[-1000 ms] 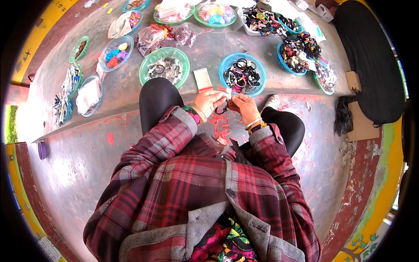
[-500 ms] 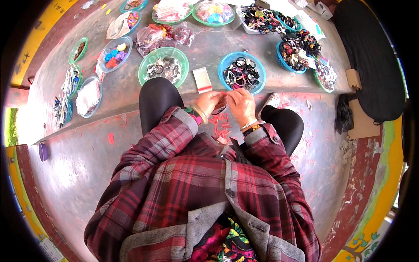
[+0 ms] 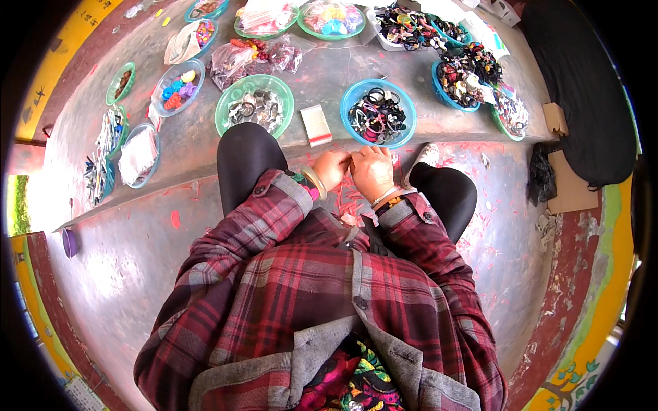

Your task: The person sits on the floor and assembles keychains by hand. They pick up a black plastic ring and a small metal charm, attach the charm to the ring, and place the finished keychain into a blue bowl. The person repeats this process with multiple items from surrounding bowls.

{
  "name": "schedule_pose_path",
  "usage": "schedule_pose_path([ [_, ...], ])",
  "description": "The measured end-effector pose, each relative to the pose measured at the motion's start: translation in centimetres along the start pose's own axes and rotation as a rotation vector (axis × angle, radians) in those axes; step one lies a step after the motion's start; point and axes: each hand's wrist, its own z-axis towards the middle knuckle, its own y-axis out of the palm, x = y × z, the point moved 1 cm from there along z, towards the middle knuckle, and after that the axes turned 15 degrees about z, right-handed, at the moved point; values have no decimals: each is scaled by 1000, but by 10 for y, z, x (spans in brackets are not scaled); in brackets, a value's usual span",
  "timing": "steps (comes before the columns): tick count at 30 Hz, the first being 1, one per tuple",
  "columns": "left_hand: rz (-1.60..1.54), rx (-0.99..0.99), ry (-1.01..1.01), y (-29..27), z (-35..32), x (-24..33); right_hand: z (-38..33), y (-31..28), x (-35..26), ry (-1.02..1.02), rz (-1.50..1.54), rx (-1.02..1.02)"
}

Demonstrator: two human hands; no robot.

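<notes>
Meeting between the knees, two hands, the left hand and the right hand, have their fingers bent inward; whether they grasp anything, I cannot tell. Just beyond them lie one white box with a red edge and one blue bowl of mostly black hair ties, too tangled to count. One green bowl stands left of the box. One purple cup sits at far left. Dark writing marks the yellow band at upper left, too small to read. Those bowls rest on a scuffed grey ledge; red scraps litter the shiny grey floor below.
</notes>
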Motion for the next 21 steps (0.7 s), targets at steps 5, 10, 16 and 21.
schedule_pose_path([
  [5,26,35,28,2,-3,1,-2,2,-1,11,-2,-11],
  [10,-44,42,46,5,-3,-4,-2,-1,-2,-10,63,95],
  [16,-68,-6,22,5,-3,-3,-3,-1,-2,25,89,119],
  [21,-160,-39,-13,13,-2,-15,-2,-4,-4,27,88,115],
])
